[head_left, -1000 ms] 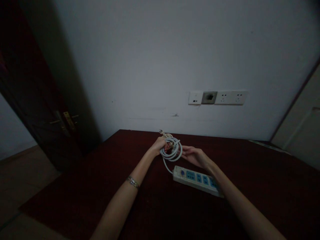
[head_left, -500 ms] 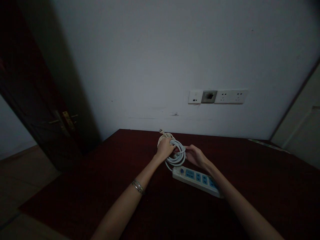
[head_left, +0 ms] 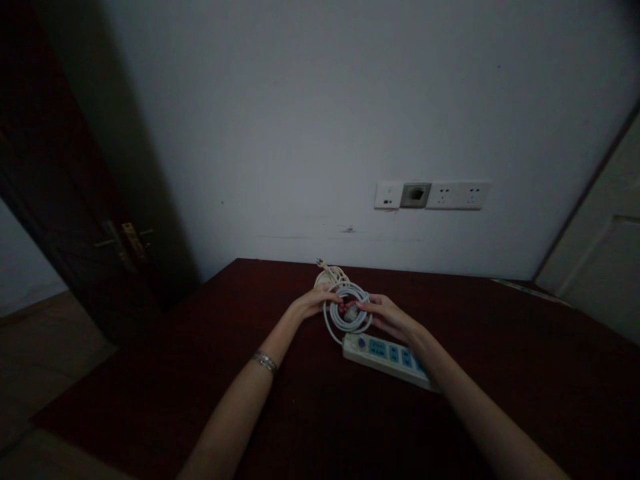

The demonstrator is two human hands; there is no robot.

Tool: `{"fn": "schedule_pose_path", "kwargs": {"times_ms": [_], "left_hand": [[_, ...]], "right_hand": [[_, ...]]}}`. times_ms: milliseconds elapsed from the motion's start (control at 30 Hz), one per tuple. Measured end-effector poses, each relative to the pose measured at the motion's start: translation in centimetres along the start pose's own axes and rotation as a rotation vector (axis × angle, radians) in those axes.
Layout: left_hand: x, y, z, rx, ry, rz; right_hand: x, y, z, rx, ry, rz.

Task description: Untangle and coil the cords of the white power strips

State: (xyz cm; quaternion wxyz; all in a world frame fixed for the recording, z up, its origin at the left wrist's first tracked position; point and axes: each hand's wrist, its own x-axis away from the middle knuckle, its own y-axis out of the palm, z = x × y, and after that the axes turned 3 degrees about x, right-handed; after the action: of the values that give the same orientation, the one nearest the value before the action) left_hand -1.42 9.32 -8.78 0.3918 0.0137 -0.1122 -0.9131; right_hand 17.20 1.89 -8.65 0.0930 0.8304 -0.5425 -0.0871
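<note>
Between my hands is a white power cord [head_left: 345, 325] wound into a round coil. My left hand [head_left: 316, 300] grips the coil's left side, thumb over the loops. On the opposite side my right hand [head_left: 389, 315] closes round the loops, its fingertips reaching into the ring. A pale plug [head_left: 352, 312] appears to lie inside the coil, partly covered by fingers. The cord runs down to a white power strip [head_left: 385, 363] with blue sockets, its right end hidden behind my right forearm. Behind my left hand lies a cream cord [head_left: 336, 272] with a pronged plug [head_left: 321, 263].
Everything lies on a dark red tabletop [head_left: 225, 347] against a pale wall. Wall sockets [head_left: 457, 195] and a grey wall plate [head_left: 415, 195] sit above it. A dark door with a brass handle [head_left: 133, 240] stands at left, a pale door [head_left: 600, 247] at right.
My left hand has shifted from the top of the coil to its left side, uncovering the ring. My right fingers have moved onto the coil's right side. The power strip stays nearly in place.
</note>
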Motion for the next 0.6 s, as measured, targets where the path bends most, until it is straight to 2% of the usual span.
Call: {"fn": "schedule_pose_path", "kwargs": {"times_ms": [133, 267, 367, 600], "left_hand": [[-0.7, 0.4, -1.0, 0.083, 0.000, 0.070], [-0.9, 1.4, -0.8, -0.146, 0.094, 0.092], [-0.8, 2.1, -0.4, -0.336, 0.078, 0.111], [-0.6, 3.1, -0.5, -0.396, -0.011, 0.012]], "right_hand": [[-0.4, 1.1, 0.1, -0.103, 0.034, 0.109], [-0.2, 1.8, 0.4, -0.153, 0.050, 0.200], [0.6, 1.9, 0.4, -0.158, 0.103, 0.214], [2.4, 1.7, 0.9, -0.103, 0.138, 0.249]]}}
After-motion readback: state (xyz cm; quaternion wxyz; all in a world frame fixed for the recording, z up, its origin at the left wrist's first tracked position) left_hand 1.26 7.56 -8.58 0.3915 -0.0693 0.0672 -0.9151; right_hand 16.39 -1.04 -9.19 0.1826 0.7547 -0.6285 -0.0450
